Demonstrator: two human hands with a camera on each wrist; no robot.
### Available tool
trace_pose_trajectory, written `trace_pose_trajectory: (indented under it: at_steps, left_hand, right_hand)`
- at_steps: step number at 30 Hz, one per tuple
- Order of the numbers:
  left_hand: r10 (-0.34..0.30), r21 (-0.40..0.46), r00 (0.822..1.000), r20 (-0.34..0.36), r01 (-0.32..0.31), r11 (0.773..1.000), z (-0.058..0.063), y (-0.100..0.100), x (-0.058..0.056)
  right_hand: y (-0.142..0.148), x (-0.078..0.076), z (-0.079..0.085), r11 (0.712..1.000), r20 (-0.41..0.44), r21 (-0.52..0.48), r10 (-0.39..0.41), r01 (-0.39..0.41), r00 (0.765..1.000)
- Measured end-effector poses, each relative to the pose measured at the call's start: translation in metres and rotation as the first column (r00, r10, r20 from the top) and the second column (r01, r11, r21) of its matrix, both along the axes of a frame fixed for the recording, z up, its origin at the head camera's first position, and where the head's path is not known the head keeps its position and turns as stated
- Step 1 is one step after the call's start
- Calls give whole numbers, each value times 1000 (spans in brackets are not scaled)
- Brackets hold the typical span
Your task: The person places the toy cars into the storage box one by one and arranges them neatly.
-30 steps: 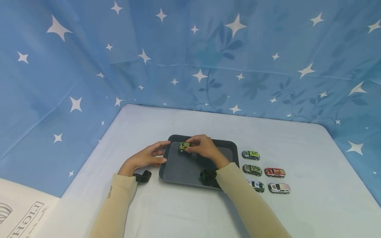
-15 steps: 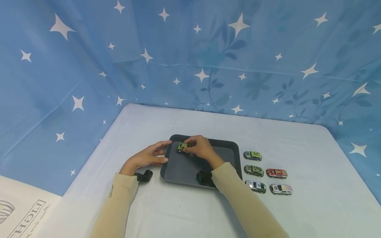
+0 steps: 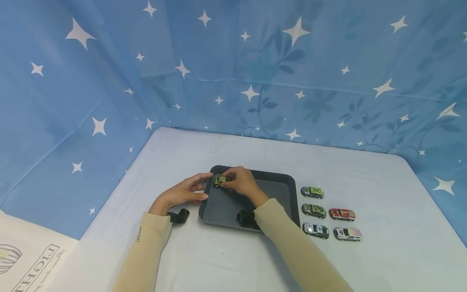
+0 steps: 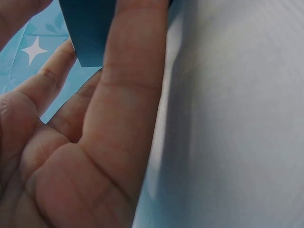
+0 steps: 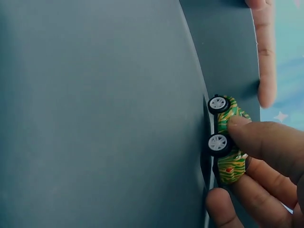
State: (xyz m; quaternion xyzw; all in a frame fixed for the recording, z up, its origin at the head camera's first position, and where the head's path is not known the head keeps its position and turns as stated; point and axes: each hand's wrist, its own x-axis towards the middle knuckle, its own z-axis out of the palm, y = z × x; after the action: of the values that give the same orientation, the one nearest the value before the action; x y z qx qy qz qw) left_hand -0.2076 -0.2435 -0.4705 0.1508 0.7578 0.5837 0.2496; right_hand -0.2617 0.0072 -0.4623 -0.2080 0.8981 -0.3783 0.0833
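Thumb and fingers of my right hand (image 3: 241, 181) pinch a toy car (image 3: 219, 181) in green and yellow camouflage. It sits over the far left corner of the dark grey tray (image 3: 223, 211). In the right wrist view the car's (image 5: 232, 172) wheels face the tray floor; whether they touch it I cannot tell. My left hand (image 3: 184, 192) rests against the tray's left rim with fingers spread and fairly straight. The left wrist view shows its fingers (image 4: 126, 95) beside the tray wall (image 4: 88, 38).
Right of the tray, several toy cars lie in two columns, among them a blue-green one (image 3: 312, 192), a dark green one (image 3: 314, 210), a silver one (image 3: 315, 230), a red one (image 3: 342, 214) and a white one (image 3: 348, 234). A starry blue curtain (image 3: 204, 101) hangs behind the table.
My right hand has carried the camouflage toy car a little left, closer to the tray's left wall. The left hand stays at the rim. The head view has shifted slightly.
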Motion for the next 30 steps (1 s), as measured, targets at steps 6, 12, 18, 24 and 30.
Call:
trace_pose_trajectory:
  at_steps: [6,12,18,24,30]
  left_hand:
    - [-3,4,1000,-1,3,1000,0,2,0]
    - [1,4,1000,2,-1,1000,0,1,-1]
    - [-4,3,1000,-1,4,1000,-1,0,0]
    - [-9,3,1000,-4,9,1000,-2,0,0]
    - [0,-10,1000,-2,0,1000,-2,2,0]
  right_hand:
    - [-2,0,1,999,15,41,-18,18,1000]
    - [-2,1,3,998,10,55,2,-3,1000]
    - [4,4,14,999,7,25,24,-24,1000]
    - [16,9,24,997,5,-16,76,-76,997]
    - [34,11,29,987,36,-43,154,-152,987]
